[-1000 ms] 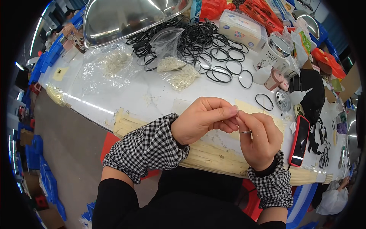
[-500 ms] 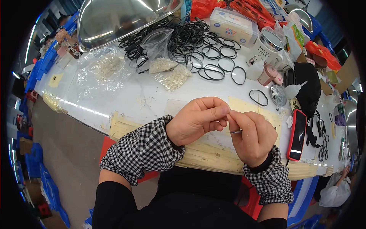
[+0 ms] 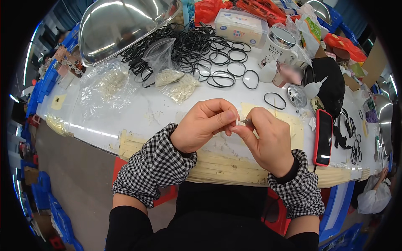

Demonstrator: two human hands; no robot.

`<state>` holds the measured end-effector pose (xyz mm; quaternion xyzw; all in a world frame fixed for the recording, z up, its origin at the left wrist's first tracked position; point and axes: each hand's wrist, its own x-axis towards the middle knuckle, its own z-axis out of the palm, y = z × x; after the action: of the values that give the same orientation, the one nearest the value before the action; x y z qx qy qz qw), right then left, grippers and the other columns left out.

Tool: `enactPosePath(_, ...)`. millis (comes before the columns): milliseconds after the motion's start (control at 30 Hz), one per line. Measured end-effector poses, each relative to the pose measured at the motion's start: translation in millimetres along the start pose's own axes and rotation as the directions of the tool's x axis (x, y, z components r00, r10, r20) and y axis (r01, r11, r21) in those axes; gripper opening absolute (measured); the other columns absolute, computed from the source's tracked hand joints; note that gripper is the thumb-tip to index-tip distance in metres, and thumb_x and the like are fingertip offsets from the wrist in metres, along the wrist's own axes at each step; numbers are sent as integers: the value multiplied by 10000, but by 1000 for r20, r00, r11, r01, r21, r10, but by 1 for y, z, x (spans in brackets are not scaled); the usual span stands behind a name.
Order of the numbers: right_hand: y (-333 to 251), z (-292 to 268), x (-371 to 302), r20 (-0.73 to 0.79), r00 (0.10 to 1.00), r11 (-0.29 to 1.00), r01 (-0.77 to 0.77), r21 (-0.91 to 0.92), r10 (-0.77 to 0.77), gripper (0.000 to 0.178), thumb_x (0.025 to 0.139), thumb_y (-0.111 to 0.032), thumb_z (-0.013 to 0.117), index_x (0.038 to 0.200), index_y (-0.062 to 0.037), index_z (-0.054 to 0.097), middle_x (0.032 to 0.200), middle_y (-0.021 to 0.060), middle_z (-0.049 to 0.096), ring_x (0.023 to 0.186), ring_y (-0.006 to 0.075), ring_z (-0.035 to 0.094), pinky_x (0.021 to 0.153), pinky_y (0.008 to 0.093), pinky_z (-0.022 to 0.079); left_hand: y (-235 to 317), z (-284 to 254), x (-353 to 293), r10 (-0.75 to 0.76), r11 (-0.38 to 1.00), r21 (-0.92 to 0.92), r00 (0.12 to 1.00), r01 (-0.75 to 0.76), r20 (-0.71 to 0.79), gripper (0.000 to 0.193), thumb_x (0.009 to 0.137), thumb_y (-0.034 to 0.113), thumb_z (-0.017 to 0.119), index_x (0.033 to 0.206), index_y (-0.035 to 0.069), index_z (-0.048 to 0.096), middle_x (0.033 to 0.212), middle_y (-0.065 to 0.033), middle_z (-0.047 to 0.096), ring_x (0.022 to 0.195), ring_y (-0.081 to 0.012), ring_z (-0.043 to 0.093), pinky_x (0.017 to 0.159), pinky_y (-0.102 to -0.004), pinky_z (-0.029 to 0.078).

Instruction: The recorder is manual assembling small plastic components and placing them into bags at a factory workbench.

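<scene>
Above the near part of the table, my left hand [image 3: 203, 125] is closed in a pinch on a small white piece [image 3: 238, 122], thin and short, too small to name. Opposite it, my right hand [image 3: 270, 140] closes thumb and forefinger around a small grey metal tool [image 3: 248, 121] whose tip meets the white piece. Most of that tool is hidden in my fingers. Beyond my hands lie loose black rubber rings [image 3: 250, 79] and a dense tangle of them [image 3: 188, 42]. A clear bag of small whitish pieces [image 3: 178, 85] rests in front of the tangle.
A second clear bag [image 3: 109, 83] with whitish bits lies at left, below a large steel bowl [image 3: 125, 29]. Toward the right stand a tissue box [image 3: 242, 29], a white mug [image 3: 270, 55], a squeeze bottle [image 3: 315, 88] and a red-cased phone [image 3: 323, 138]. Yellow tape [image 3: 226, 165] covers the near edge.
My hands have turned toward each other; the metal tool, earlier down against my right palm, now points at the white piece between my left fingertips. The whole view has shifted slightly.
</scene>
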<state>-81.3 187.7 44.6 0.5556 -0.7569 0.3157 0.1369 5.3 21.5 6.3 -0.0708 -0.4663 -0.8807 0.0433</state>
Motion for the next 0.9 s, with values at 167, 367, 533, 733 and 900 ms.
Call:
enactPosePath(167,0,2,-1,13,1000,1000,6,26,-7,384,843,-412,642,750,-69,497,646,51,509,510,231,530,437,331,401,-2,-1,0,16,1000,14,1000,-17,13,144,957,147,559,932,12,601,839,-20,606,727,-81,563,680,-223,473)
enactPosePath(367,1,4,-2,3,1000,1000,12,10,-12,379,846,-411,637,747,-74,495,642,56,504,510,238,529,438,337,400,1,0,-1,19,995,93,999,-22,34,137,962,150,545,929,19,566,858,-35,570,737,-97,527,659,-222,442)
enactPosePath(533,1,3,-3,9,1000,1000,24,5,-25,361,845,-402,639,752,-78,509,631,51,492,507,239,527,437,340,398,2,2,-1,19,991,129,1000,-21,16,131,958,142,549,918,19,570,845,-31,567,720,-93,522,633,-213,428)
enactPosePath(733,2,3,-4,25,999,999,36,13,-36,360,845,-402,640,754,-77,515,629,49,489,504,238,524,438,340,398,4,4,-2,21,987,158,1000,-20,-5,128,954,139,554,909,20,571,837,-28,564,704,-89,508,611,-207,408)
enactPosePath(900,0,4,-3,16,1000,999,8,34,-8,362,848,-399,638,749,-74,513,630,53,491,502,240,520,439,341,399,2,-1,-2,33,992,123,999,-34,11,137,943,139,579,916,6,595,832,-30,597,718,-90,545,654,-224,455)
